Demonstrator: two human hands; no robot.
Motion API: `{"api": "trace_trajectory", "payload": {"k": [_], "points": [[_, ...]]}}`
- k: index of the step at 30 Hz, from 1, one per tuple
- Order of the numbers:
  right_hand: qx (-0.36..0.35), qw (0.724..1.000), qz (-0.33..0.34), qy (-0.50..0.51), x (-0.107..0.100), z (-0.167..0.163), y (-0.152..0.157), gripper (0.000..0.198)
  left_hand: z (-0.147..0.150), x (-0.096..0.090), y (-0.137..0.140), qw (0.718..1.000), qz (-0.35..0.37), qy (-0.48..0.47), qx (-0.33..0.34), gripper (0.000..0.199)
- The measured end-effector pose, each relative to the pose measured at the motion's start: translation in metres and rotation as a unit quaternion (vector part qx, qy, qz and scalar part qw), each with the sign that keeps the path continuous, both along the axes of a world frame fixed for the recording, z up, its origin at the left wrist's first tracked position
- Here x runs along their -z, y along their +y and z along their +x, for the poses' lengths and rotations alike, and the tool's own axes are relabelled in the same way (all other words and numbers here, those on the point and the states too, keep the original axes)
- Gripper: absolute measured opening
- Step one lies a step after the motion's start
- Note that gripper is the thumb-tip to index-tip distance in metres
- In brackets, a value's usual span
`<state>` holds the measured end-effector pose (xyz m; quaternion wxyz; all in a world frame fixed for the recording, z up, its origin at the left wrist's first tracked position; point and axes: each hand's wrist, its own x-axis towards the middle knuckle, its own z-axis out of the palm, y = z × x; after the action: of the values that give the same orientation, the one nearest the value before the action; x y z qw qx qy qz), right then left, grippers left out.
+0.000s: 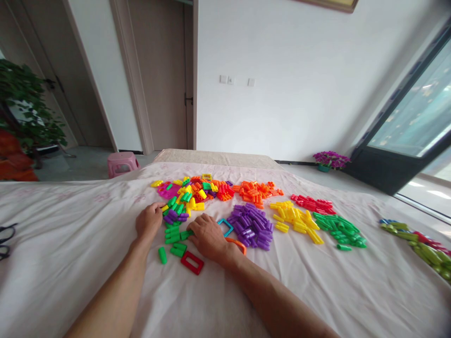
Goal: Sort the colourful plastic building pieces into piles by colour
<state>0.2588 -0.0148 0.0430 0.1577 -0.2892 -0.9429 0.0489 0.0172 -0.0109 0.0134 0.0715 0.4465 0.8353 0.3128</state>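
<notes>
At the left edge of a mixed pile of plastic building blocks [190,198], my left hand [150,220] is closed, its fingertips against a yellow block [165,208]. Whether that block is gripped is hidden. My right hand [207,235] reaches in palm down, fingers curled onto a green tube block [185,234]. Green blocks [172,234] and purple blocks [175,216] lie between the hands. A red rectangular frame [192,263] rests nearer to me. Partly covered by my right hand and wrist are a blue frame [225,227] and an orange frame [239,245].
Sorted heaps of purple [250,226], orange [254,192], yellow [296,219], red [313,204] and green blocks [338,230] spread rightward on the wrinkled tablecloth [317,281]. Olive-green pieces [428,253] lie at the far right. Black-rimmed glasses [6,240] sit at the left edge.
</notes>
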Motion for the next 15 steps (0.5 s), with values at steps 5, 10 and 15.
{"api": "trace_trajectory", "payload": {"k": [5,10,15], "points": [[0.007,1.0,0.009,-0.003,0.001,-0.002,0.0,0.015,0.001,-0.002,-0.001,1.0,-0.003,-0.003,-0.007,0.039],[0.037,0.997,-0.032,0.06,-0.009,0.003,0.006,0.018,0.0,-0.001,0.0,1.0,-0.01,-0.008,-0.006,0.04],[0.12,0.891,-0.188,0.395,-0.029,0.034,0.043,0.02,-0.002,-0.001,0.0,0.999,-0.045,0.004,-0.013,0.041]]}}
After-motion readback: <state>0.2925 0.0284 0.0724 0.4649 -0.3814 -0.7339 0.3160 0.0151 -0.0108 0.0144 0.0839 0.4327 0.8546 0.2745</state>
